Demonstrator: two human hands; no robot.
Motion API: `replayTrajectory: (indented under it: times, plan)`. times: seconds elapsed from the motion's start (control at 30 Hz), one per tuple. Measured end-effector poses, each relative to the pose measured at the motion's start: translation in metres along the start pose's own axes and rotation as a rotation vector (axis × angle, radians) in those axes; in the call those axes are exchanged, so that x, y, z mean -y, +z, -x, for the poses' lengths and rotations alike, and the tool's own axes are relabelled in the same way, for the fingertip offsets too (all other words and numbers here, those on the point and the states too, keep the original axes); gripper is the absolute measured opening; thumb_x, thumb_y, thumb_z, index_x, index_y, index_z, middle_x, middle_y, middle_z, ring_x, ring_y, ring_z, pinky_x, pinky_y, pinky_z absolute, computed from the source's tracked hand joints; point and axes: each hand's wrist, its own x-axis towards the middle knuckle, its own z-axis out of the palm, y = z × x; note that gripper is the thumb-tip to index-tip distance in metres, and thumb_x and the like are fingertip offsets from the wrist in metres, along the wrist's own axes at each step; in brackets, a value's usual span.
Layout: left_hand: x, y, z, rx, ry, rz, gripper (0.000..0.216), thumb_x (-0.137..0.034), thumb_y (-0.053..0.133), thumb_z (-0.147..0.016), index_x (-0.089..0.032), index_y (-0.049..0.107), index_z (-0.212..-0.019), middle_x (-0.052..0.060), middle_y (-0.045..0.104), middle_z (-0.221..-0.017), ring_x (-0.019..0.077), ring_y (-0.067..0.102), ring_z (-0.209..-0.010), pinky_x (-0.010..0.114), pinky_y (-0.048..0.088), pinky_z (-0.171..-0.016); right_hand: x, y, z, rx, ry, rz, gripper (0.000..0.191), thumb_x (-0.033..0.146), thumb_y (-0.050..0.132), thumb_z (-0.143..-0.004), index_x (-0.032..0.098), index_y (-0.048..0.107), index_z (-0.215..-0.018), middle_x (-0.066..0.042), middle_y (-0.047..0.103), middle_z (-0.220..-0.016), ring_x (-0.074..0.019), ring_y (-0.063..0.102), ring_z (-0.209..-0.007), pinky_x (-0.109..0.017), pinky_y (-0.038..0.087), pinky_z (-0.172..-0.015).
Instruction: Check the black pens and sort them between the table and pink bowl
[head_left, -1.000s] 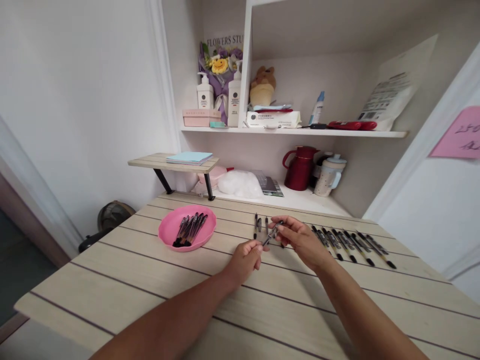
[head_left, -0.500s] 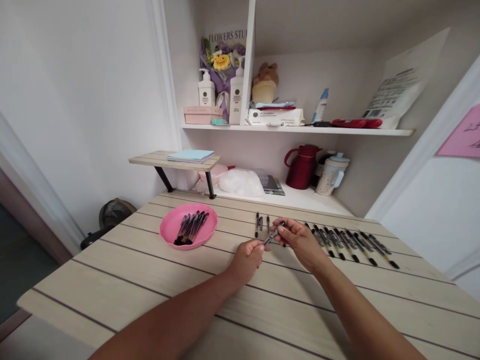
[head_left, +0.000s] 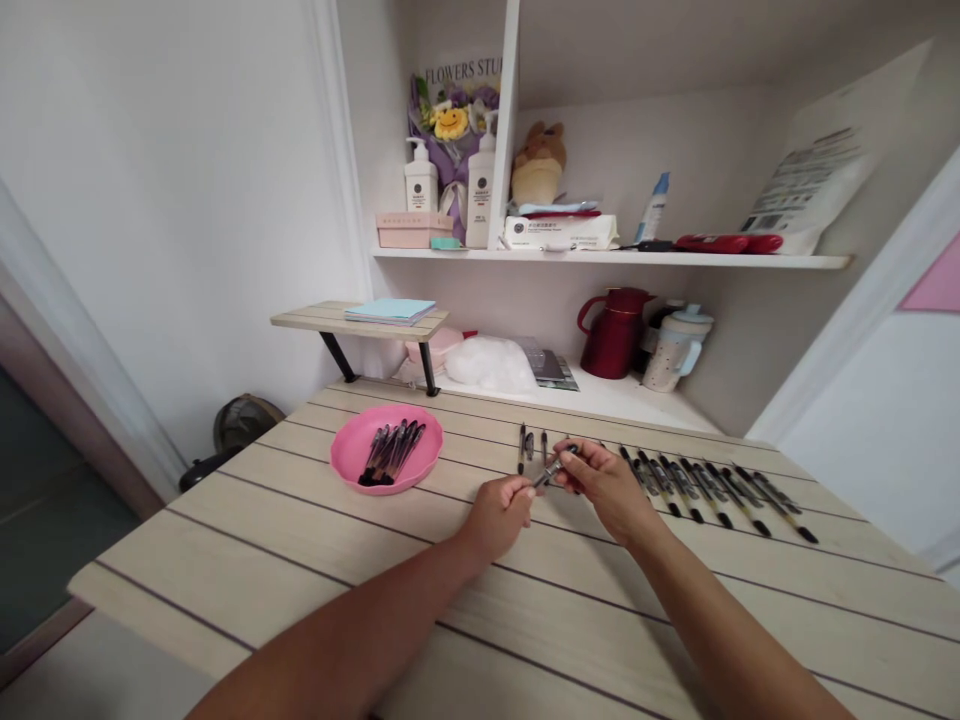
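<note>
Both hands meet on one pen (head_left: 553, 468) held at a slant above the table. My left hand (head_left: 498, 515) is closed around its lower end, with that tip hidden in the fingers. My right hand (head_left: 604, 487) pinches the dark upper end. Just beyond the hands lie a pen body (head_left: 522, 449) and a small dark cap (head_left: 529, 445), with another slim pen part (head_left: 544, 446) partly behind my right hand. To the right, several pen bodies and caps (head_left: 697, 488) lie in a slanting row. A pink bowl (head_left: 342, 462) to the left holds several pens (head_left: 392, 450).
The slatted wooden table (head_left: 360, 590) fills the foreground. A small raised stand (head_left: 315, 318) bears blue paper (head_left: 391, 310). At the back, a red thermos jug (head_left: 616, 335) and a speckled cup (head_left: 673, 350) stand beneath a white shelf (head_left: 622, 258).
The view has shifted slightly, so everything sits a little further right. Both hands keep hold of the same pen in nearly the same pose.
</note>
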Motion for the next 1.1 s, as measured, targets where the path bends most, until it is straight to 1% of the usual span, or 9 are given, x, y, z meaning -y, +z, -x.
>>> replayTrajectory:
  times: [0.13,0.23,0.33,0.47,0.6,0.77,0.87,0.97,1.1]
  plan:
    - [-0.009,-0.01,-0.002,-0.102,0.126,-0.303,0.026,-0.03,0.044,-0.079,-0.017,0.066,-0.074,0.002,0.051,-0.066,0.0134,0.048,-0.067,0.023,0.035,-0.061,-0.001,-0.003,-0.001,-0.047,0.002,0.031,0.044,0.045,0.067,-0.061,0.018,0.057,-0.095,-0.003,0.063,-0.074,-0.0109,0.053,-0.052,-0.023,0.036,-0.045]
    - [-0.021,-0.038,-0.009,-0.223,0.063,-0.466,0.025,-0.032,0.046,-0.078,-0.019,0.067,-0.078,0.004,0.056,-0.075,0.0145,0.051,-0.07,0.023,0.035,-0.061,0.0,-0.008,-0.001,-0.102,0.016,0.025,0.045,0.048,0.063,-0.065,0.02,0.057,-0.1,-0.006,0.065,-0.087,-0.0117,0.056,-0.055,-0.024,0.039,-0.047]
    - [-0.033,-0.086,-0.014,-0.327,-0.114,-0.686,0.025,-0.033,0.047,-0.077,-0.02,0.067,-0.083,0.006,0.062,-0.083,0.0163,0.054,-0.073,0.024,0.036,-0.062,0.002,-0.012,-0.002,-0.121,0.023,0.051,0.043,0.05,0.06,-0.068,0.019,0.059,-0.098,-0.008,0.065,-0.091,-0.0119,0.056,-0.056,-0.025,0.041,-0.049]
    - [-0.035,-0.146,-0.011,-0.365,-0.521,-0.986,0.028,-0.033,0.043,-0.079,-0.018,0.067,-0.079,0.009,0.066,-0.077,0.0203,0.059,-0.073,0.027,0.037,-0.061,0.004,-0.016,-0.003,-0.14,0.006,0.066,0.043,0.052,0.059,-0.067,0.019,0.061,-0.094,-0.007,0.066,-0.086,-0.012,0.055,-0.054,-0.025,0.041,-0.048]
    - [-0.023,-0.169,-0.003,-0.333,-0.646,-1.035,0.016,-0.026,0.056,-0.067,-0.014,0.064,-0.06,0.012,0.065,-0.065,0.0236,0.06,-0.069,0.027,0.038,-0.057,0.007,-0.02,-0.004,-0.152,0.002,0.061,0.041,0.051,0.061,-0.067,0.018,0.063,-0.091,-0.007,0.066,-0.083,-0.0107,0.054,-0.052,-0.023,0.04,-0.046]
    - [-0.018,-0.171,-0.001,-0.333,-0.626,-1.052,0.018,-0.029,0.054,-0.069,-0.015,0.064,-0.068,0.013,0.066,-0.076,0.0226,0.06,-0.074,0.027,0.038,-0.06,0.009,-0.024,-0.005,-0.16,0.005,0.056,0.037,0.049,0.061,-0.067,0.018,0.063,-0.086,-0.007,0.065,-0.081,-0.0099,0.052,-0.051,-0.022,0.038,-0.043]
    - [-0.023,-0.158,-0.005,-0.387,-0.418,-1.02,0.027,-0.033,0.044,-0.077,-0.015,0.063,-0.085,0.013,0.063,-0.095,0.0225,0.057,-0.085,0.028,0.038,-0.067,0.008,-0.025,-0.006,-0.173,0.001,0.078,0.037,0.049,0.062,-0.065,0.017,0.063,-0.083,-0.006,0.065,-0.078,-0.0098,0.051,-0.049,-0.022,0.037,-0.042]
    - [-0.028,-0.124,-0.013,-0.313,-0.102,-0.866,0.026,-0.027,0.039,-0.08,-0.016,0.062,-0.089,0.008,0.063,-0.094,0.0182,0.056,-0.085,0.026,0.039,-0.071,0.004,-0.026,-0.009,-0.186,0.018,0.122,0.033,0.047,0.063,-0.064,0.018,0.063,-0.08,-0.004,0.065,-0.073,-0.0097,0.05,-0.047,-0.022,0.035,-0.04]
    - [-0.026,-0.064,-0.032,-0.072,-0.088,-0.698,0.026,-0.032,0.046,-0.077,-0.019,0.06,-0.095,0.006,0.064,-0.092,0.0183,0.057,-0.085,0.025,0.04,-0.072,-0.003,-0.025,-0.012,-0.2,0.039,0.153,0.028,0.043,0.065,-0.061,0.019,0.063,-0.075,-0.002,0.064,-0.066,-0.0101,0.05,-0.044,-0.022,0.031,-0.038]
